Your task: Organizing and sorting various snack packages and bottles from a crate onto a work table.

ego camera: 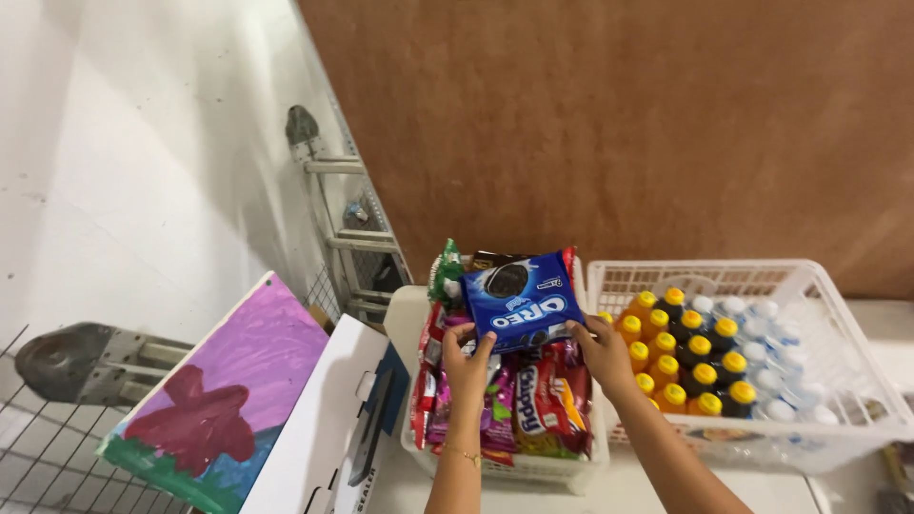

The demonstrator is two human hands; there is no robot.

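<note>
A blue packet of sandwich cookies [525, 298] is held up between both hands, above a white basket [407, 324] full of snack packets. My left hand [467, 360] grips its lower left edge. My right hand [606, 355] grips its lower right edge. Under the blue packet lie red and purple snack packets [538, 405], and a green packet [446, 271] stands at the basket's back left.
To the right stands a white lattice basket [838, 314] with several yellow-capped and white-capped bottles [700, 357]. On the left lean a purple painting with a red flower [224, 400], a white cardboard box [324, 419] and a metal ladder [347, 228]. A brown wall is behind.
</note>
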